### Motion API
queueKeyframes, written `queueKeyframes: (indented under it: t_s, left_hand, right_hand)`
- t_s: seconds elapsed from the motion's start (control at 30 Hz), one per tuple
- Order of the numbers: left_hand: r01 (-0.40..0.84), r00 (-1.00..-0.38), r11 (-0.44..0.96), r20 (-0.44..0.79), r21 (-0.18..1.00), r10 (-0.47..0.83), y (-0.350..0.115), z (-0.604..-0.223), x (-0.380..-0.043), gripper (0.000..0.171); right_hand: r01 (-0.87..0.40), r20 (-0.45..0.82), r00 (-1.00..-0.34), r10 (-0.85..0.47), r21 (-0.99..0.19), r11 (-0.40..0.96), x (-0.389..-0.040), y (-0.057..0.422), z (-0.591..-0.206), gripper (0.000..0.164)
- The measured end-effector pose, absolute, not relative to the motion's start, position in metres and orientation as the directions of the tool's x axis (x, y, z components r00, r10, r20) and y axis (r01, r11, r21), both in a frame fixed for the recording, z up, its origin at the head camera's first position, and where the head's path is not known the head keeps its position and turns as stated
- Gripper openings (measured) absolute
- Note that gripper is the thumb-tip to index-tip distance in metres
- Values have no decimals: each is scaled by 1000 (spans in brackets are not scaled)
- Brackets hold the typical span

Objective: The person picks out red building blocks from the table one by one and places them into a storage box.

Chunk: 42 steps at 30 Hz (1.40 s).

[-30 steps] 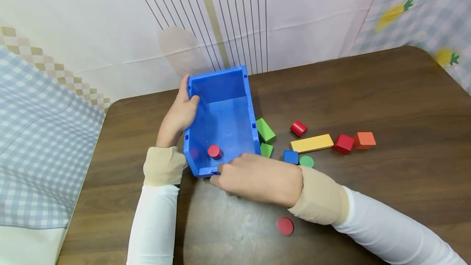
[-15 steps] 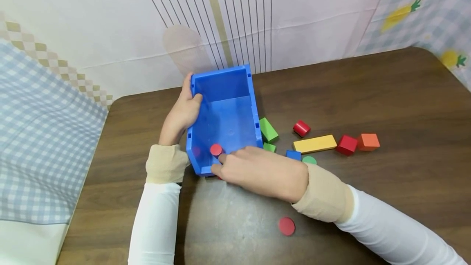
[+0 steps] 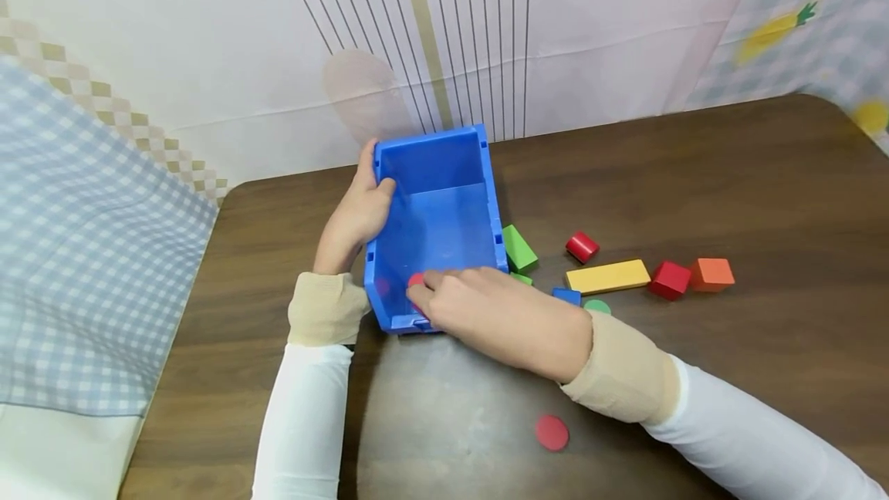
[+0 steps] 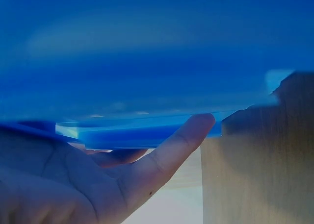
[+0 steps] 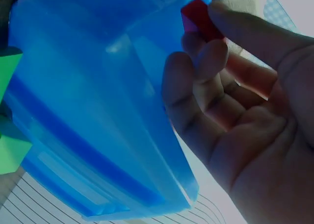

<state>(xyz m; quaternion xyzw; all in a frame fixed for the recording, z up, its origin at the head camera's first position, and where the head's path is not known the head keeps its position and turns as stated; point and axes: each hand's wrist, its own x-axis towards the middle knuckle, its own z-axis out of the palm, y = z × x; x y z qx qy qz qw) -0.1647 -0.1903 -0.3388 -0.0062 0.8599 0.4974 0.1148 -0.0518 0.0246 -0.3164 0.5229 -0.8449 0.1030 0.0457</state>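
A blue plastic bin stands tilted with its open side towards me in the head view. My left hand grips its left wall, thumb over the rim; the left wrist view has that hand below the blue wall. At the bin's front lip, my right hand pinches a small red block between thumb and fingertips, mostly hidden from the head view. Just beyond those fingertips, a bit of red shows inside the bin, where a red cylinder stood.
Right of the bin lie two green blocks, a red cylinder, a yellow bar, a blue cube, a green round piece, a red cube and an orange block. Nearer me is a red disc.
My right hand has moved up over the bin's front lip, and its fingertips now partly cover the red cylinder inside. The left hand keeps its grip. The whole view has shifted slightly.
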Motion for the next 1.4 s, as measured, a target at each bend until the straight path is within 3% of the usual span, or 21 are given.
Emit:
queueKeyframes:
  t_s: [0.4,0.77,1.1,1.4]
  left_hand:
    - [-140,-976,510,-206,849,75,-193,-337,-162,71]
    - [-147,-974,518,-216,843,75,-191,-335,-161,71]
    - [-134,-978,510,-198,850,72,-186,-334,-163,71]
    - [-128,-977,512,-197,850,82,-182,-331,-164,71]
  right_hand:
    - [-869,148,-494,-857,-116,481,-56,17,-327,34]
    - [-843,206,-534,-820,-58,534,-56,14,-335,29]
    - [-818,168,-571,-804,-28,575,-58,13,-339,37]
    - [-775,122,-632,-766,-91,625,-58,14,-338,48]
